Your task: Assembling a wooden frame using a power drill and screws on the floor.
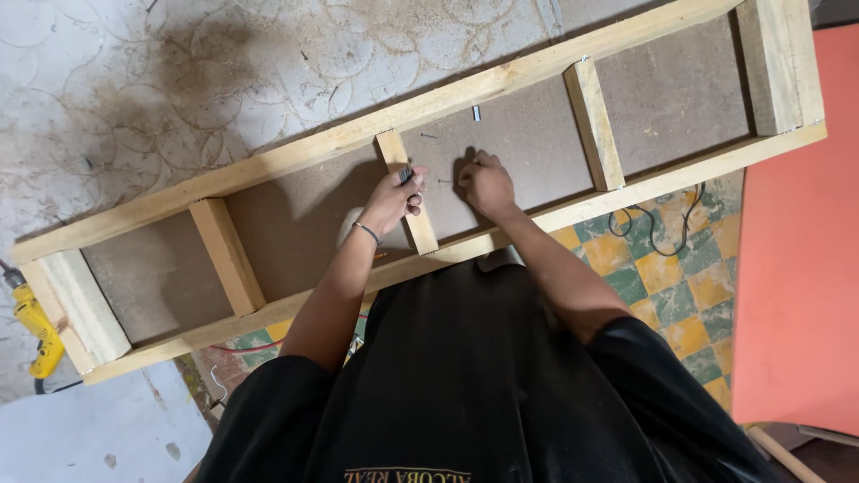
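Observation:
A long pale wooden frame (295, 152) with several cross slats lies on a brown board (528, 148). My left hand (394, 197) rests on the middle cross slat (420, 234), its fingers closed on a small dark object near the slat's top. My right hand (485, 183) is curled just to the right on the brown board, fingertips pinched at a small nail or screw (445, 182); I cannot tell whether it grips it. A small metal piece (476, 113) lies loose on the board above.
A yellow power drill (34, 324) lies at the frame's left end. Sawdust covers the pale floor (179, 80) beyond the frame. A black cable (658, 228) lies on green and yellow tiles. An orange panel (796, 259) stands at the right.

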